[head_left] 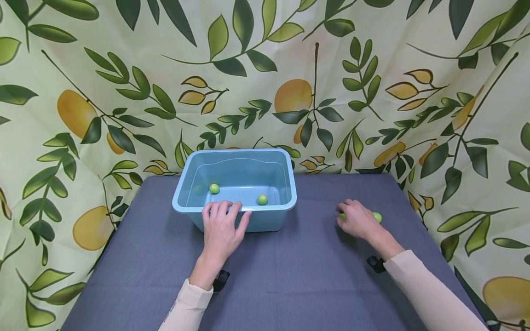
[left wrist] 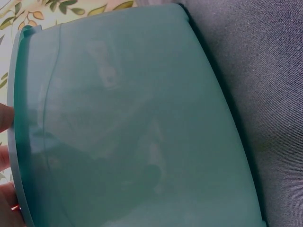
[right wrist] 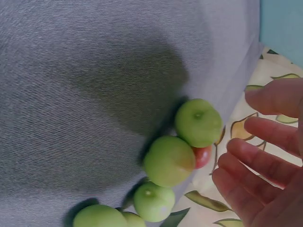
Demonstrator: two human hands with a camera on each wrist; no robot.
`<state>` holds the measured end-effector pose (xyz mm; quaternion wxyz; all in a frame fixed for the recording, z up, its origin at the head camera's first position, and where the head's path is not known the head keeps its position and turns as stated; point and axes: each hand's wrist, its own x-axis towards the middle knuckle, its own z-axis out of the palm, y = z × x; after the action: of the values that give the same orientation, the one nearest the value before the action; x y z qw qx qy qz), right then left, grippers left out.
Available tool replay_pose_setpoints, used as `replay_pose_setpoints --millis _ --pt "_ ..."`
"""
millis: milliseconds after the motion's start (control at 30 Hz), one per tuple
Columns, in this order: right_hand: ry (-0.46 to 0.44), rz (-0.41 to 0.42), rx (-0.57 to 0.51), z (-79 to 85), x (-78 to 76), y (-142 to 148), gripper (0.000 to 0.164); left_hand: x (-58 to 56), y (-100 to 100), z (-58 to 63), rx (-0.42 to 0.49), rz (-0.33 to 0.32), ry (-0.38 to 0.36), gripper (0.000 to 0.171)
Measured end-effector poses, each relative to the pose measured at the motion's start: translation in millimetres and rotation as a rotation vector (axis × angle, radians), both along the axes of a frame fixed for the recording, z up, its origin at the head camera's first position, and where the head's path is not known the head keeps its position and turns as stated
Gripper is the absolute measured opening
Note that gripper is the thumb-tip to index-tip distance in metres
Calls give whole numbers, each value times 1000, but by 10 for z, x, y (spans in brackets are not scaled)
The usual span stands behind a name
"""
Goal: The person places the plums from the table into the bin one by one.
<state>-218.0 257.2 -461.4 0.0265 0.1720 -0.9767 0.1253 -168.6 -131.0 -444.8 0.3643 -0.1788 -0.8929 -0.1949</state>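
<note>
Head view, nearest first; where are the hands?

Left hand (head_left: 221,232) is on the near rim of the blue tub (head_left: 269,221), fingers (left wrist: 5,117) bent over the edge; right hand (head_left: 357,219) is low over green apples (right wrist: 169,161) on the worktop (head_left: 290,276), right of the tub; right wrist view shows its fingers loosely spread, no fruit between them.

How many, and how will they handle?

At least five green, bunched, some touching; one red fruit (right wrist: 202,157) behind, mostly hidden; probably light, firm, smooth, apt to roll, might bruise; best taken round the widest part, gentle squeeze.

Tub?

Looks like stiff, light, slick plastic, best held by the lip; two apples inside, well apart: right one (head_left: 262,199) nearer, left one (head_left: 214,188) farther.

Behind that?

Leaf-print cloth (head_left: 265,82), hung up.
</note>
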Motion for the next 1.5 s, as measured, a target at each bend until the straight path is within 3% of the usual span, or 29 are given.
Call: replay_pose_setpoints --millis 400,700,967,1500 --pt "-8 -8 -27 -170 -3 58 26 3 13 -2 -7 3 4 39" --pt "43 88 -89 -282 -8 30 22 2 17 -3 -9 6 4 41" --pt "80 112 -132 -337 17 -9 21 8 20 -2 -2 8 5 39" --pt "-57 18 -415 -367 60 -122 24 5 10 -18 6 9 23 40"
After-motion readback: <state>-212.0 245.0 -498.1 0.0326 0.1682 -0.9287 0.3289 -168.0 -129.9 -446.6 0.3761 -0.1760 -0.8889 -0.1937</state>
